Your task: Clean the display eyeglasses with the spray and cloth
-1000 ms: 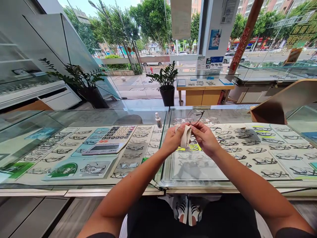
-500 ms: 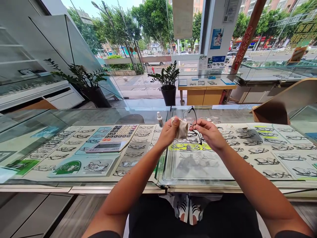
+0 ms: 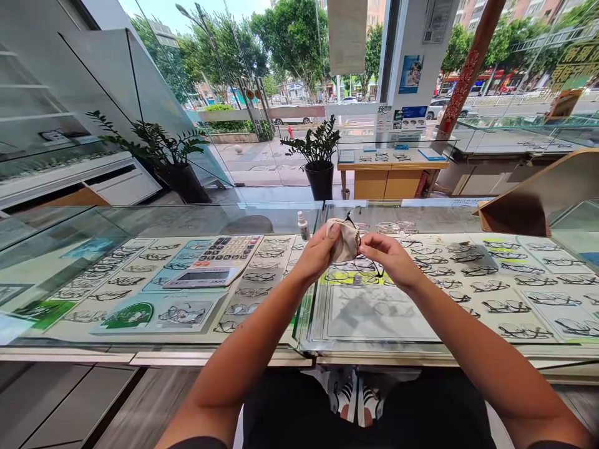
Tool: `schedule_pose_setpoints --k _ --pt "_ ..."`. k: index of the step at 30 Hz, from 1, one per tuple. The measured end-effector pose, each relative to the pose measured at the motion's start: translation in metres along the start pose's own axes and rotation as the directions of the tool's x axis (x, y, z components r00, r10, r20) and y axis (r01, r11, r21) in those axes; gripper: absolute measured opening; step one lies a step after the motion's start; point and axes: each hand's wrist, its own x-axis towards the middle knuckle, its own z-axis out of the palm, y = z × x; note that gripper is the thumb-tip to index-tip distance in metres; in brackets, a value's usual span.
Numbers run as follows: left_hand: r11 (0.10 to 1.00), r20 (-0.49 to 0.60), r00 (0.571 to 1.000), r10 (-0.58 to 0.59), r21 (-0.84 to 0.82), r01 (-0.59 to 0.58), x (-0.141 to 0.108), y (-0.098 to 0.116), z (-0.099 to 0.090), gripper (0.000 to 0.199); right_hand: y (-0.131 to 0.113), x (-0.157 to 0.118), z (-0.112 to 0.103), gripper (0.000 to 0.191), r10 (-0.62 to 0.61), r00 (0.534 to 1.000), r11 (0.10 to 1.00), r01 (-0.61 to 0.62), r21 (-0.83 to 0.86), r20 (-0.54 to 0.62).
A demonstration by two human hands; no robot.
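Observation:
Above the glass counter, my left hand (image 3: 322, 247) is closed on a beige cleaning cloth (image 3: 345, 242), thumb pressed on top. The cloth lies against a pair of dark-framed eyeglasses (image 3: 369, 268) and covers part of it. My right hand (image 3: 386, 254) pinches the eyeglasses at the middle of the frame with thumb and fingertips. One rim hangs below the fingers, while a dark temple arm shows above the cloth. A small white spray bottle (image 3: 302, 226) stands on the counter just beyond my left hand.
Rows of eyeglasses (image 3: 505, 305) lie inside the glass display counter (image 3: 306, 340). A large calculator (image 3: 213, 265) rests left of my hands. At the right stands a brown wooden-framed mirror or stand (image 3: 515, 215). Potted plants (image 3: 321, 178) are beyond the counter.
The cloth in my left hand has moved onto the eyeglasses. My right hand has drawn closer to the left, and the eyeglasses have tilted and dropped slightly.

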Motion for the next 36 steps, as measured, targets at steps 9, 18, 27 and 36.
schedule_pose_setpoints --k 9,18,27,36 --pt "0.992 0.011 1.0 0.011 0.124 -0.012 0.0 0.005 -0.002 0.045 0.001 0.0 -0.001 0.032 0.048 0.998 0.992 -0.041 0.119 -0.051" --pt "0.919 -0.039 0.977 0.207 0.349 -0.181 -0.008 0.001 0.007 0.042 0.006 -0.003 0.01 0.031 0.065 0.994 0.994 -0.073 0.086 0.09" --pt "0.996 0.009 0.996 -0.089 0.022 0.089 0.0 0.007 0.0 0.055 -0.001 -0.003 0.008 0.031 0.035 0.998 0.998 -0.038 0.055 0.047" --pt "0.995 0.052 0.996 -0.069 0.076 0.065 0.0 0.012 -0.006 0.047 -0.001 -0.003 0.003 0.03 0.048 0.999 0.988 -0.048 0.148 0.001"
